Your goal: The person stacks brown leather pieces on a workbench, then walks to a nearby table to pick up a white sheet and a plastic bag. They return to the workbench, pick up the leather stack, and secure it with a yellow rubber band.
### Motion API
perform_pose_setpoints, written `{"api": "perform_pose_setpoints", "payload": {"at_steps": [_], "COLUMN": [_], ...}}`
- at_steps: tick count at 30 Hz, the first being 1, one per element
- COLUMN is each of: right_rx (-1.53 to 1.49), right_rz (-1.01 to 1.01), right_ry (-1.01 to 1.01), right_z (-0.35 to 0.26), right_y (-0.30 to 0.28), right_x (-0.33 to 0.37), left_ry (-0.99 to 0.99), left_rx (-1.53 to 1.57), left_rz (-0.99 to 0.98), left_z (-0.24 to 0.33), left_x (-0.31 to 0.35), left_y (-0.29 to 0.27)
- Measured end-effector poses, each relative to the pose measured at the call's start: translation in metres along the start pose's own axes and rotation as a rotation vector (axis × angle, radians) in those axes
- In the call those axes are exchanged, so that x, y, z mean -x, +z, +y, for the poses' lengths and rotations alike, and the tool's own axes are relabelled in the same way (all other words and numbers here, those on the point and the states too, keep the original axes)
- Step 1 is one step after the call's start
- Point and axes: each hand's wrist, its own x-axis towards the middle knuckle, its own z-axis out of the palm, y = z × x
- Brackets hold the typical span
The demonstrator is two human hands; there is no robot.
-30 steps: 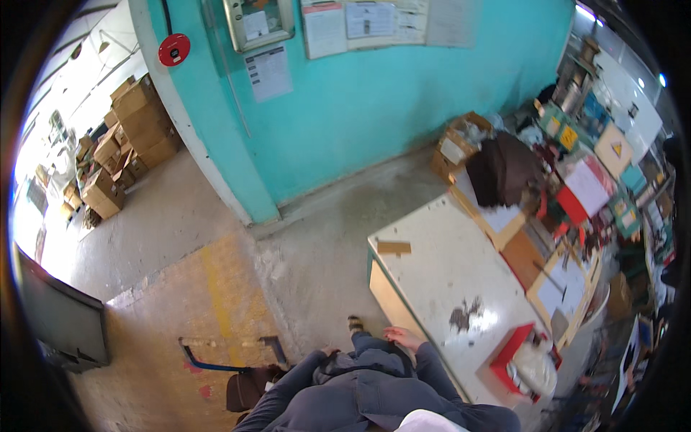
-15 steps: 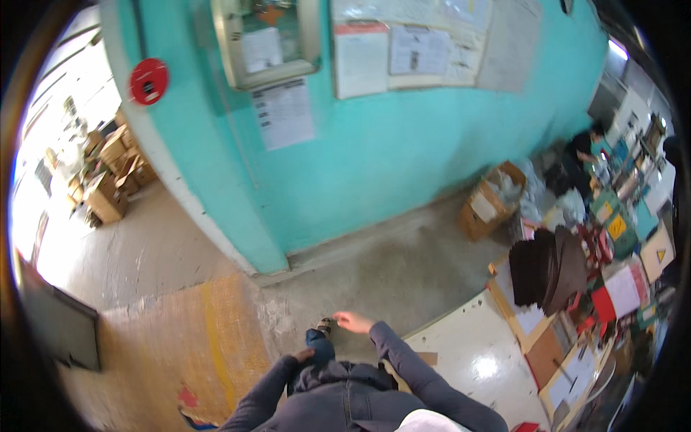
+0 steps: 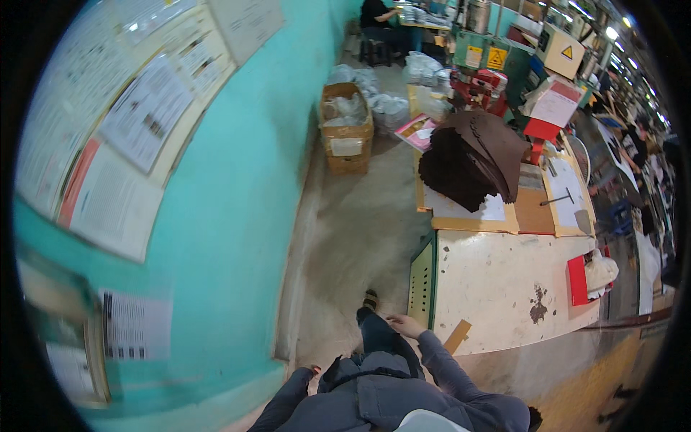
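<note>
My right hand [image 3: 407, 326] hangs in front of my right thigh, near the corner of a cream-topped workbench [image 3: 497, 281]. It holds nothing, and its fingers are loosely stretched out. Low at my left side, close to the turquoise wall [image 3: 237, 216], is my left hand [image 3: 314, 370]. Only a small part of it shows past the sleeve, and its fingers cannot be made out. A strip of brown cardboard [image 3: 458, 335] lies on the bench edge beside my right forearm. Farther along the bench rests a stack of dark brown leather-like sheets [image 3: 475, 155].
A cardboard box [image 3: 347, 133] of plastic bags stands against the wall, with more filled bags [image 3: 389, 113] behind it. A red box with white cloth [image 3: 592, 277] sits at the bench's right. Green machinery [image 3: 489, 54] stands beyond. A seated person [image 3: 378, 25] is at the far end.
My view has swung to the right, from the doorway and wall corner to the passage between wall and bench. The bench and brown stack now appear ahead. My right hand has lowered toward my thigh.
</note>
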Motion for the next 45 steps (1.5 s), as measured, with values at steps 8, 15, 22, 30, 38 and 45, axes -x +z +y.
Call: {"api": "perform_pose_setpoints", "payload": {"at_steps": [8, 15, 22, 30, 38, 45], "right_rx": [0.149, 0.583, 0.314, -0.131, -0.015, -0.194], "right_rz": [0.258, 0.016, 0.253, 0.906, 1.670, 1.799], "right_ry": [0.048, -0.267, -0.384, -0.214, -0.024, 0.305], "right_z": [-0.025, -0.256, -0.310, -0.278, -0.228, -0.178], "right_y": [-0.094, -0.163, -0.222, -0.306, -0.450, -0.482], "right_x": [-0.097, -0.234, -0.344, -0.333, -0.390, -0.414], "left_ry": [0.249, 0.267, -0.013, 0.113, 0.227, 0.006], "left_rx": [-0.042, 0.170, 0.317, 0.088, -0.140, -0.119], "left_rz": [0.283, 0.341, 0.151, -0.144, -0.283, -0.501], "left_z": [0.153, 0.286, 0.444, 0.626, 0.757, 0.799], "left_x": [-0.155, -0.232, -0.343, -0.438, -0.501, -0.482], "left_y": [-0.120, -0.203, -0.348, -0.388, -0.342, -0.318]}}
